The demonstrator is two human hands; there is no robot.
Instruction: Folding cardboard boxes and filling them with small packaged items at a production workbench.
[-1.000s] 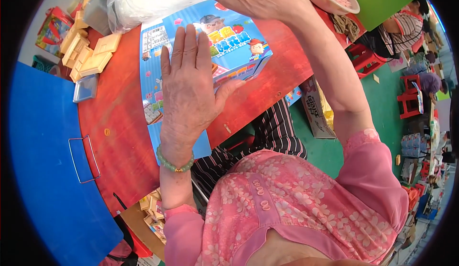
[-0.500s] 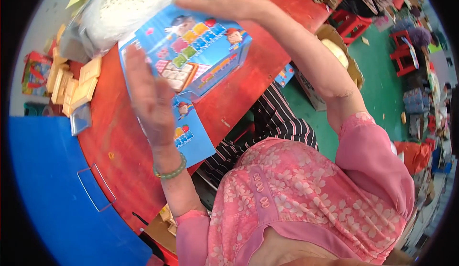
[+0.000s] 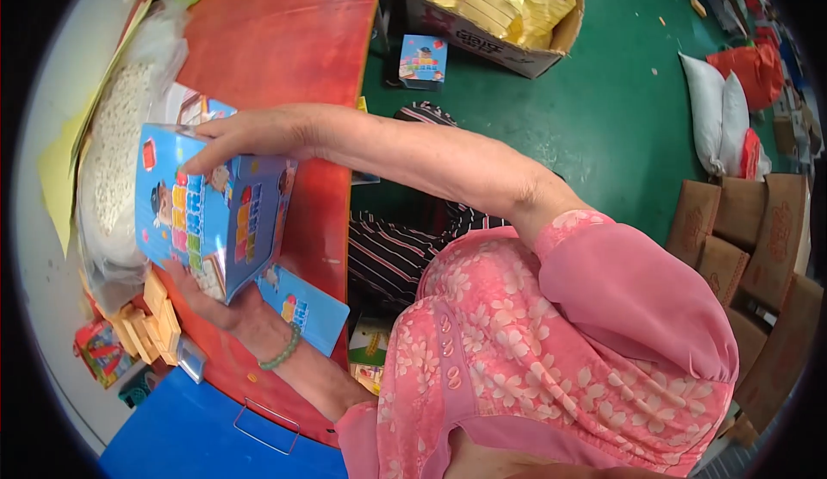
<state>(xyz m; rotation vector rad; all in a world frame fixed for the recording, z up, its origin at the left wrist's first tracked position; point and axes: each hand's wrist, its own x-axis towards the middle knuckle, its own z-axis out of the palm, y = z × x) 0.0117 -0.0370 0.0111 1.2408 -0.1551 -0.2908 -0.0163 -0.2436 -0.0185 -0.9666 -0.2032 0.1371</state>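
Note:
A blue printed cardboard box (image 3: 177, 195) stands tilted over the left part of the red table. My right hand (image 3: 250, 134) reaches across and grips its upper end, fingers over the edge. My left hand (image 3: 220, 302), with a green bead bracelet (image 3: 282, 350) on the wrist, presses against the box's lower end; part of its fingers is behind the box. A flat blue printed card piece (image 3: 310, 311) lies beside it at the table's near edge. Behind the box, a clear plastic bag of small white pieces (image 3: 125, 152) rests against the wall.
Wooden block pieces (image 3: 148, 324) are heaped at the table's left end, next to a blue panel (image 3: 207, 436) with a wire handle. On the green floor sit a carton of yellow packets (image 3: 508, 44) and a small blue box (image 3: 422, 61). Brown cartons (image 3: 741, 238) stack at the right.
The view has swung round, so the table now lies further left. My hands, blurred and spread at the box before, now hold its two ends, and the box is turned.

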